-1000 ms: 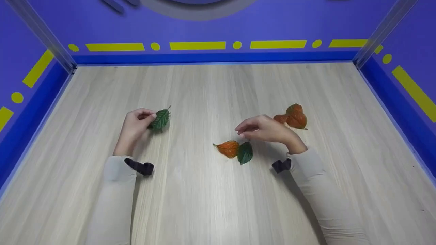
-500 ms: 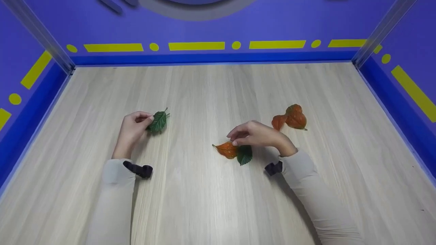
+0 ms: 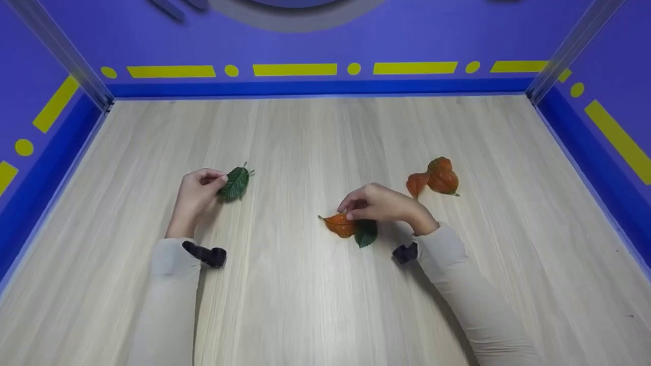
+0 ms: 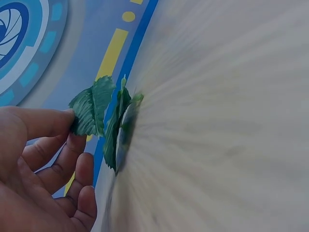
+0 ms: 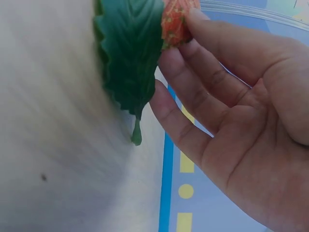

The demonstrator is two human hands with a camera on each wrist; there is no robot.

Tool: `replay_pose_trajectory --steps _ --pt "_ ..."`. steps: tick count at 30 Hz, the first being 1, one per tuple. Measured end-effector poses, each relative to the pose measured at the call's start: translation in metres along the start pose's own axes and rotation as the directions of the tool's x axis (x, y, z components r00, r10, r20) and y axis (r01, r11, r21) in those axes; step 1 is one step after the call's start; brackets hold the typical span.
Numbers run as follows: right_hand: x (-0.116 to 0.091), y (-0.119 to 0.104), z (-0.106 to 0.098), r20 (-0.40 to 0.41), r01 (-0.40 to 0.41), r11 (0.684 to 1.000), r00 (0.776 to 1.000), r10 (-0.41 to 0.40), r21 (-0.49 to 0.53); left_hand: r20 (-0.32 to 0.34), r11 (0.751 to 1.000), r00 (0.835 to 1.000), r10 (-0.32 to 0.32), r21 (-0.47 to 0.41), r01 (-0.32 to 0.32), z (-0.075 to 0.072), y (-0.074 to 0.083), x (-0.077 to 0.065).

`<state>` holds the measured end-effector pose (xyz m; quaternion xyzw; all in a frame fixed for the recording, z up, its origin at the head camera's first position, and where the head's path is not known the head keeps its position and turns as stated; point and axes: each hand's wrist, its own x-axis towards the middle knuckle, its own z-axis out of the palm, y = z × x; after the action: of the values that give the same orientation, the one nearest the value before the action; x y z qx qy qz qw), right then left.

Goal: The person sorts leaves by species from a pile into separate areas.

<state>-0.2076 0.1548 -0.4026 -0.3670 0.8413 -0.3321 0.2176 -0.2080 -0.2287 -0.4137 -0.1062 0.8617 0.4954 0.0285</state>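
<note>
My left hand (image 3: 197,195) pinches a serrated green leaf (image 4: 94,107) between thumb and index finger. A second green leaf (image 4: 119,129) lies under it close to the table; from the head view the two overlap. My right hand (image 3: 384,205) has thumb and fingertips on an orange leaf (image 3: 338,224) with a pointed stem at its left. The right wrist view shows the thumb and fingers on either side of this orange leaf's edge (image 5: 176,24). Beside it, partly under the hand, lies another green leaf (image 3: 366,234), toothed along its rim.
Several orange leaves (image 3: 441,175) lie in a group behind the right hand. The pale wood table (image 3: 290,305) is bounded at the back and sides by blue-purple panels (image 3: 305,51) with yellow dashes and dots.
My right hand has moved left and down onto the orange leaf and now pinches its edge. The left hand, with its green leaf, has shifted slightly left and nearer the front.
</note>
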Motion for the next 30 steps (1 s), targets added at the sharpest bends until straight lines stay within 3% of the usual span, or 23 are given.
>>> replay_pose_trajectory --steps 17,30 --pt "0.0011 -0.0056 -0.0008 -0.045 0.053 0.998 0.998 -0.054 -0.016 0.005 1.0 1.0 -0.003 0.018 0.003 -0.0036 -0.0041 -0.0004" --pt "-0.002 -0.0083 -0.0036 -0.064 0.004 1.0 0.998 -0.005 -0.016 0.011 0.999 1.0 0.002 0.053 -0.002 -0.0027 -0.0046 0.001"
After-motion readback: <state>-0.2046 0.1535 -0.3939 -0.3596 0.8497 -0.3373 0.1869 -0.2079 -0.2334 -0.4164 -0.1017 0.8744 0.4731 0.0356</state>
